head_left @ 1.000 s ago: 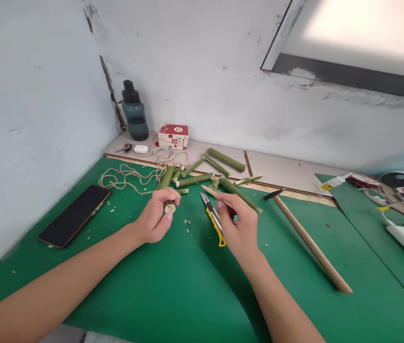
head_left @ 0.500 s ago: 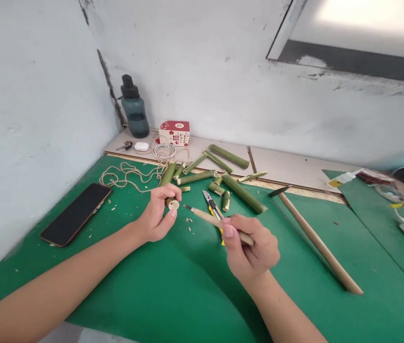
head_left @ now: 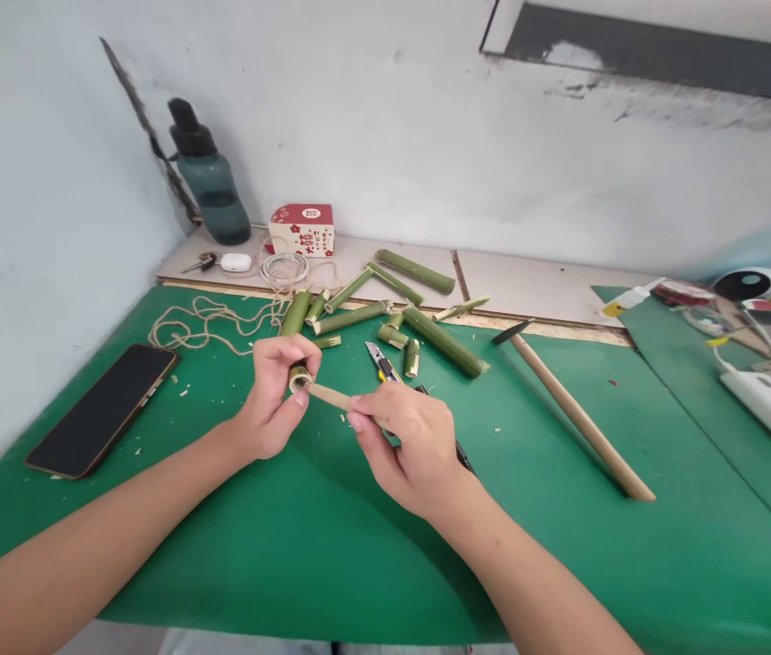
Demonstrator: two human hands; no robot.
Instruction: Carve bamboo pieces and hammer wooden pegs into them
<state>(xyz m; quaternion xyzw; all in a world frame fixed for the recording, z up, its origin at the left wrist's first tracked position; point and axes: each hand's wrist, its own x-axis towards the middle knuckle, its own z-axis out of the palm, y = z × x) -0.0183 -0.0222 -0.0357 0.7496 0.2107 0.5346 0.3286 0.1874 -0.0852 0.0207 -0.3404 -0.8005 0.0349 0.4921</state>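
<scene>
Mat (head_left: 563,555), left hand (head_left: 268,411) around bamboo stub (head_left: 299,376)

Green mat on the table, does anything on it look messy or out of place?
Yes. Pale wood shavings lie scattered on the green mat beside the black phone, and the yellow utility knife lies loose near the right hand with its blade out.

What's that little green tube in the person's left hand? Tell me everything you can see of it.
It is a short bamboo piece, green-skinned, with a pale cut rim and a dark hollow end turned toward the right hand. The left hand pinches it between thumb and fingers, lifted above the green mat. The tip of a thin wooden-handled tool, held by the right hand, meets that open end.
</scene>
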